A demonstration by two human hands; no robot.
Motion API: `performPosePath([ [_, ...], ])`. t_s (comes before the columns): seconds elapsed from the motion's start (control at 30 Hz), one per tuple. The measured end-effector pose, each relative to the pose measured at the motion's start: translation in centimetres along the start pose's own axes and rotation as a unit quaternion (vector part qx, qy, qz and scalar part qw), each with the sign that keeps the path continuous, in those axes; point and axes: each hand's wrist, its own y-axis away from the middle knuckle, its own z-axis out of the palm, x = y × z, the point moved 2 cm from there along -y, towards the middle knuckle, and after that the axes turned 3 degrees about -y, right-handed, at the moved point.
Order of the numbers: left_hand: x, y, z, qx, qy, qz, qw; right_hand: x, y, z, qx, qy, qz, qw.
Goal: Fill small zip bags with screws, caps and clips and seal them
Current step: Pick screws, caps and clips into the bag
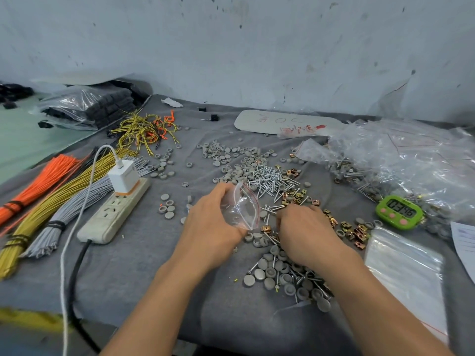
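Head cam: zip bag (240,206) held, R hand (305,232) at parts

Power strip (115,209) far L. L hand (213,222) pinches zip bag, mouth open, over cloth (154,265). R hand just beside, fingers curled down on screws (272,208) & clips (331,220); grip unclear. Timer (399,212) far R.

Occlusions and cut-offs, head view.

The fingertips of the right hand (305,232) are curled out of sight among the loose steel screws (267,176); whether anything is pinched cannot be told. The left hand (210,222) is partly veiled by the small clear plastic zip bag (240,206) it holds. The white paper sheet (465,242) is cut by the right edge, the bundled orange wires (43,178) by the left. The red print on the flat clear packet (303,128) is too small to be read.
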Motion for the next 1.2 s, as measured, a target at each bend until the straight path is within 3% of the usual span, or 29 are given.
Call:
performPosePath([
  [0.1,0.2,0.0,0.3,-0.011,0.003,0.0,1.0,0.7,0.2,-0.3,0.109,-0.122,0.056,0.985],
  [0.17,0.4,-0.1,0.6,-0.02,-0.001,0.008,1.0,1.2,0.4,-0.9,0.196,-0.239,0.091,0.947],
  [0.23,0.6,-0.2,0.8,-0.019,-0.008,0.018,1.0,1.0,0.8,-1.6,0.233,-0.353,0.092,0.902],
  [0.37,1.1,-0.3,1.1,-0.02,-0.024,0.032,0.999,-0.6,1.6,-2.7,0.234,-0.477,0.032,0.847],
  [0.57,1.7,-0.2,1.2,-0.039,-0.012,0.034,0.999,-2.2,0.8,-3.5,0.147,-0.502,-0.038,0.852],
  [0.7,1.5,-0.2,0.6,-0.03,0.044,0.001,0.999,-0.7,0.0,-3.4,0.22,-0.568,0.023,0.793],
  [0.73,1.4,-0.3,0.4,-0.028,0.058,-0.012,0.998,0.2,-0.3,-3.3,0.244,-0.551,0.064,0.795],
  [0.8,1.3,-0.5,0.0,-0.024,0.092,-0.032,0.995,1.5,-1.1,-2.8,0.232,-0.451,0.136,0.851],
  [0.87,1.2,-0.8,-0.4,-0.022,0.153,-0.046,0.987,1.8,-2.0,-1.6,0.146,-0.33,0.154,0.92],
  [0.93,1.2,-0.9,-0.8,-0.022,0.235,-0.055,0.97,1.3,-2.7,-0.5,0.058,-0.251,0.139,0.956],
  [1.1,1.1,-1.4,-1.9,0.014,0.412,-0.066,0.909,0.4,-3.3,-0.1,0.034,-0.142,0.105,0.984],
  [1.2,0.8,-1.6,-2.5,0.031,0.452,-0.07,0.889,0.1,-3.0,0.3,0.04,-0.092,0.097,0.99],
])
